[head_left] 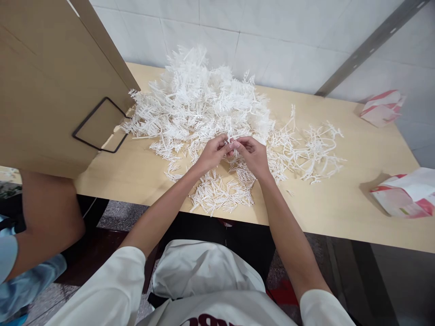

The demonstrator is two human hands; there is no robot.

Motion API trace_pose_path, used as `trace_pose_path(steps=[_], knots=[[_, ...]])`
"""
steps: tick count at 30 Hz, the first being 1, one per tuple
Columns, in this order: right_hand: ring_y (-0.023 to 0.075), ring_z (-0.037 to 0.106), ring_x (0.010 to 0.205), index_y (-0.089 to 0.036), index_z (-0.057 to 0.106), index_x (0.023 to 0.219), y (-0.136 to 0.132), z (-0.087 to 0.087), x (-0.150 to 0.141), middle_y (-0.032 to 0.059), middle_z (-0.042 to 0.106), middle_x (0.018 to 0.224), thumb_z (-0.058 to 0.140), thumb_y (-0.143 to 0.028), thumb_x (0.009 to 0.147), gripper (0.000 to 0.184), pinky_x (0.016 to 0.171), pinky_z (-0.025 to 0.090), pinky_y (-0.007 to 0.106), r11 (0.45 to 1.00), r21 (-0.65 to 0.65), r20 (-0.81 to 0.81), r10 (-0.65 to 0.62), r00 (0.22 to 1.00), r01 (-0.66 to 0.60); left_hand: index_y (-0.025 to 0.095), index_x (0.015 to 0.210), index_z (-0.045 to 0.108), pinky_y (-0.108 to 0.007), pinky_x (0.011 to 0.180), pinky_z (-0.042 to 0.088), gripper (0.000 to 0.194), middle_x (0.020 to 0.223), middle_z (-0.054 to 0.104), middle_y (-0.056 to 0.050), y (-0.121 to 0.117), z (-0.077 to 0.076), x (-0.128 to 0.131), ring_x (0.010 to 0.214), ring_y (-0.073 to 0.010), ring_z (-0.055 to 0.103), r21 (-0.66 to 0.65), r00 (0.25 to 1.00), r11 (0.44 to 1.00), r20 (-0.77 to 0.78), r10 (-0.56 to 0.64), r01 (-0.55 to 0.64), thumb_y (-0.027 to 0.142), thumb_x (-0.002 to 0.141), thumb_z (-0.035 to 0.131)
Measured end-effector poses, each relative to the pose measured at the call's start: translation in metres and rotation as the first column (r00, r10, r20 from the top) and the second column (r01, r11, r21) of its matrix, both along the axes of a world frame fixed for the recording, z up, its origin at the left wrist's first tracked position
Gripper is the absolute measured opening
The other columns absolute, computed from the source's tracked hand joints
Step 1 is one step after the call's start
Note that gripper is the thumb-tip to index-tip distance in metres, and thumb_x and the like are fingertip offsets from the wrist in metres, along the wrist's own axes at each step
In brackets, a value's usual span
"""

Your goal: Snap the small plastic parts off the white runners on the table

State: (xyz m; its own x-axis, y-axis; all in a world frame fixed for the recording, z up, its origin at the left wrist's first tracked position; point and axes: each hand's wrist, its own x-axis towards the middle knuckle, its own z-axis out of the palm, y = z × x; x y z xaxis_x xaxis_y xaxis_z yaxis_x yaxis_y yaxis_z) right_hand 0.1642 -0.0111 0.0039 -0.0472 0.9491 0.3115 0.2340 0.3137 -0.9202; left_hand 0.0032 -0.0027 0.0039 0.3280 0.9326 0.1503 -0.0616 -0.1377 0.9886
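Observation:
Both hands meet over the front of a heap of white branched plastic sprigs [207,95]. My left hand [215,150] pinches a small white piece whose thin tips show just above the fingers. My right hand [252,154] closes on the same piece from the other side, thumbs nearly touching. Most of that piece is hidden by the fingers. Below the hands lies a spread of short loose white bits [220,194]. Right of my right hand are longer, mostly bare branched white stems [314,151].
A brown cardboard panel [50,86] with a black wire bookend [102,124] stands at the left. Beyond it a co-worker's arm [50,217] shows. Two red-and-white paper packets [404,194] sit on the right of the wooden table [340,208]. A tiled wall [282,40] closes the back.

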Motion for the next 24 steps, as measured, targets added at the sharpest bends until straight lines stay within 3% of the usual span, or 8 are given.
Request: trace_pose_path(steps=[7,14,17,21,24], knots=[[0.0120,0.061,0.072,-0.021,0.065,0.088,-0.0015,0.0017,0.0041,-0.0001,0.069,0.082,0.062,-0.042,0.087,0.021,0.071,0.050,0.028,0.998,0.060,0.164,0.020,0.986,-0.030,0.019,0.081,0.049,-0.025,0.066,0.045,0.033,0.067,0.059,0.002,0.0008,-0.0071,0.0000,0.064,-0.0099,0.057,0.001,0.999,1.000,-0.038,-0.014,0.014,0.049,0.084,0.063],[0.0146,0.048,0.069,-0.022,0.047,0.080,-0.0015,-0.0046,0.0030,0.0004,0.055,0.076,0.045,-0.024,0.086,0.008,0.064,0.037,0.029,0.981,0.174,0.520,-0.021,0.854,-0.082,0.019,0.070,0.045,-0.024,0.052,0.030,0.021,0.059,0.044,0.005,-0.0025,-0.0057,0.0001,0.053,-0.0082,0.039,0.177,0.933,0.984,-0.350,0.085,-0.023,0.030,0.085,0.055],[0.0156,0.046,0.070,-0.023,0.042,0.077,-0.0032,-0.0033,0.0027,0.0005,0.051,0.074,0.042,-0.022,0.084,0.008,0.065,0.034,0.030,0.974,0.210,0.569,-0.049,0.821,-0.087,0.019,0.072,0.047,-0.024,0.054,0.031,0.016,0.060,0.046,0.005,-0.0032,-0.0048,0.0000,0.055,-0.0082,0.040,0.209,0.924,0.978,-0.369,0.100,-0.022,0.027,0.084,0.054],[0.0137,0.039,0.062,-0.023,0.037,0.072,-0.0040,-0.0001,0.0028,-0.0026,0.043,0.066,0.044,-0.017,0.080,0.012,0.060,0.029,0.029,0.977,0.212,0.551,-0.143,0.822,0.027,0.019,0.076,0.049,-0.023,0.053,0.030,0.013,0.057,0.046,0.006,-0.0045,-0.0051,0.0013,0.051,-0.0071,0.039,0.212,0.916,0.974,-0.369,0.159,-0.084,0.025,0.085,0.055],[0.0120,0.036,0.055,-0.022,0.038,0.067,-0.0034,0.0004,0.0029,-0.0039,0.041,0.059,0.043,-0.025,0.089,0.023,0.056,0.027,0.028,0.988,0.147,0.538,-0.128,0.833,0.056,0.018,0.082,0.051,-0.022,0.056,0.037,0.013,0.061,0.052,0.005,-0.0036,-0.0051,0.0027,0.055,-0.0069,0.047,0.122,0.970,0.988,-0.211,0.120,-0.095,0.029,0.088,0.057]])
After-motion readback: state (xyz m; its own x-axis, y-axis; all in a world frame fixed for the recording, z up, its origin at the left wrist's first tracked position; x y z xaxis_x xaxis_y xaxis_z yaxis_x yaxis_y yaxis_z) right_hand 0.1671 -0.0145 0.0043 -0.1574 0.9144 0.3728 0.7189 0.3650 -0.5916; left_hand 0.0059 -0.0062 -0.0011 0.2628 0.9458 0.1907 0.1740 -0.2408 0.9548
